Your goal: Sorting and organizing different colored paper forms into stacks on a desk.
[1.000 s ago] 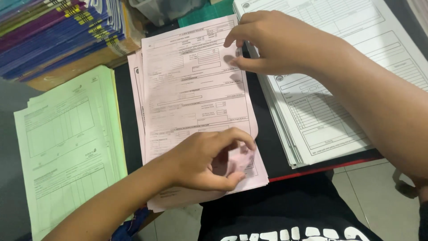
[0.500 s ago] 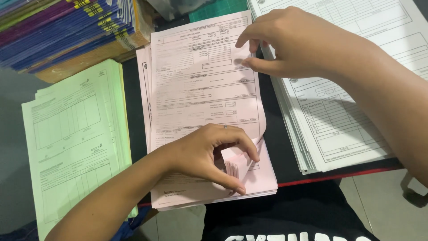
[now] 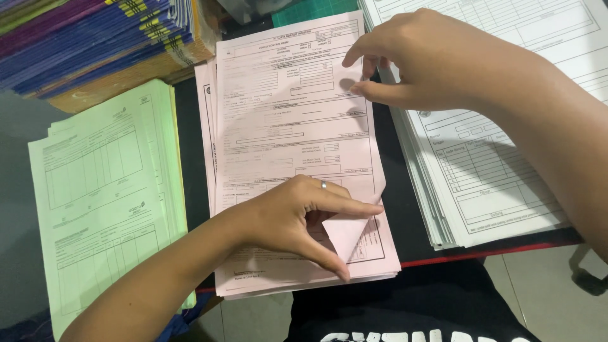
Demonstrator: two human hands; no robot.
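A stack of pink printed forms (image 3: 285, 133) lies in the middle of the dark table. My left hand (image 3: 297, 218) rests on its lower part and pinches the lower right corner of the top pink sheet (image 3: 347, 233), which is curled up and folded back. A ring shows on one finger. My right hand (image 3: 424, 60) hovers at the stack's upper right edge, thumb and forefinger held close together over the paper's edge, holding nothing that I can see.
A pile of green forms (image 3: 107, 183) lies to the left. A thick stack of white forms (image 3: 500, 164) lies to the right. Coloured folders (image 3: 95, 38) are piled at the back left. The table's red front edge (image 3: 481, 254) runs below the stacks.
My left hand has lifted the pink sheet's lower right corner higher and folded it back. My right hand has stayed at the upper right edge.
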